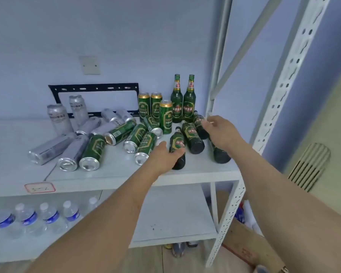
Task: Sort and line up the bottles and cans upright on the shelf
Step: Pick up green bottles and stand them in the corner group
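At frame centre-right, the left hand grips a fallen dark-green glass bottle, apparently to upright it, while the right hand reaches, fingers relaxed, toward another lying green bottle.

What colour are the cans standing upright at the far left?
Silver-grey cans, with a dark band of print; the head view shows them.

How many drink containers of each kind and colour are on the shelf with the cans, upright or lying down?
Green glass bottles: 6
Green cans: 8
Silver cans: 8
Total: 22
One bottle is partly hidden by an arm, and the silver cans overlap.
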